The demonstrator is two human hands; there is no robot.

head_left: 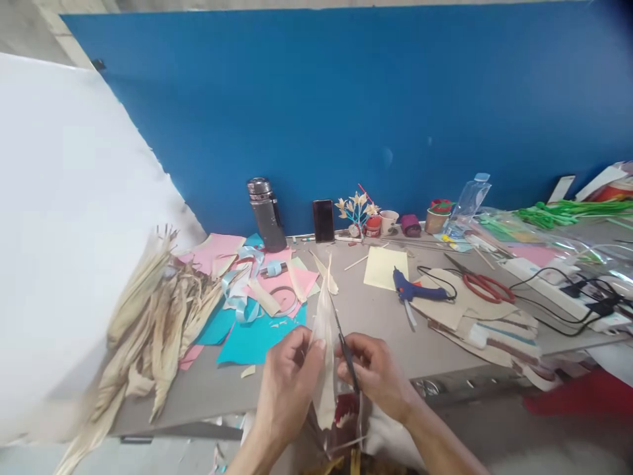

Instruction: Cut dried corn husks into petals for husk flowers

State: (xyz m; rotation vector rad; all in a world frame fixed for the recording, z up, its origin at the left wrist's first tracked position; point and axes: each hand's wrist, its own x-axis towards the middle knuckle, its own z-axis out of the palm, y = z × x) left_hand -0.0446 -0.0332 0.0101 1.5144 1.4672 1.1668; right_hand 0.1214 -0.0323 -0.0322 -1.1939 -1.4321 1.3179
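Observation:
My left hand (291,376) pinches a long, pale dried corn husk (325,330) between thumb and fingers, and the husk stands lengthwise in front of me, tapering to a tip at the top. Closed around dark-handled scissors (347,356), my right hand (372,369) is just right of the husk. The blades point away from me and run along the husk's right edge. Whether they are cutting into it I cannot tell. Below the hands, near my lap, something clear and dark red is partly hidden. A heap of dried husks (153,330) lies on the left of the table.
Blue and pink paper sheets (267,340) with light-blue ribbon lie left of centre. To the right are a blue glue gun (418,290), red-handled scissors (487,287) and a white power strip (544,290) with cables. A thermos (267,214), phone (324,221) and bottle (469,204) stand along the blue board.

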